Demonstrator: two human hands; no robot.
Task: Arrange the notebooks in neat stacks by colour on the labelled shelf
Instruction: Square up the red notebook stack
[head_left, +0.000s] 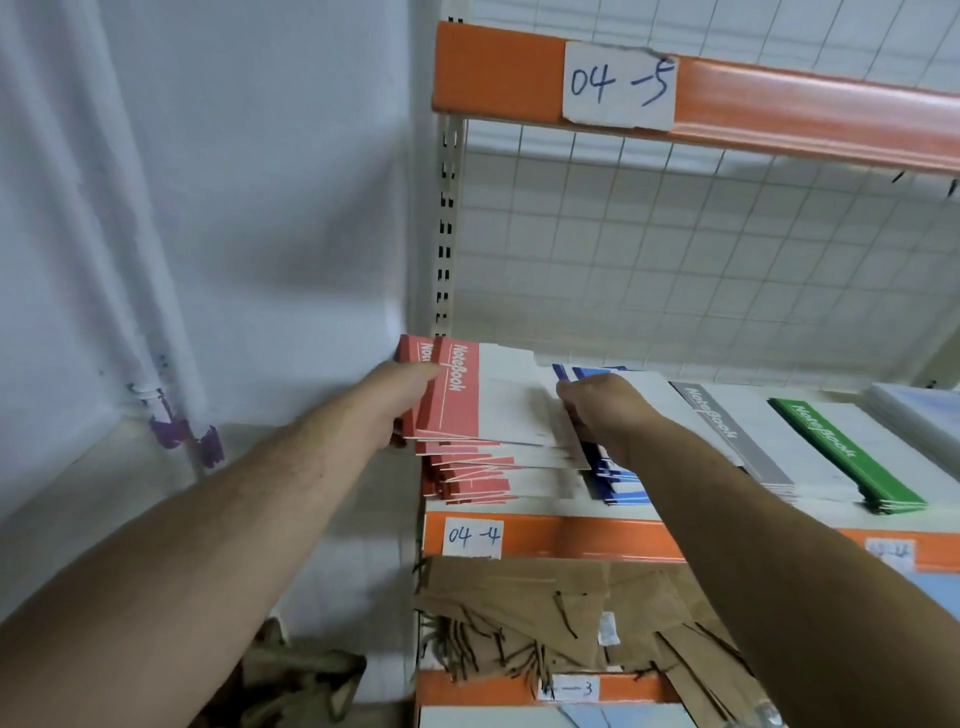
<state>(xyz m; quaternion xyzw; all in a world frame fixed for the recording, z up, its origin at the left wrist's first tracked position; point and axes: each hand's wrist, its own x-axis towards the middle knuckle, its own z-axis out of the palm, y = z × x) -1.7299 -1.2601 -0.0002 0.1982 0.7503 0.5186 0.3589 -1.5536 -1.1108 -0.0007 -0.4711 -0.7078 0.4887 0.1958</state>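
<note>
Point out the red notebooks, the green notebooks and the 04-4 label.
red notebooks (460, 410): head view, top cover's red band.
green notebooks (841, 452): head view, top cover's green band.
04-4 label (472, 535): head view, middle of the paper.

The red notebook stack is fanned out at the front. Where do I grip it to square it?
Probably take the red notebook stack from both sides: left hand on the red spine edge, right hand on the white edge overlapping the blue stack. Its front corners splay, so squeezing sideways should square them.

Left hand, right hand and both forearms are bare.
</note>
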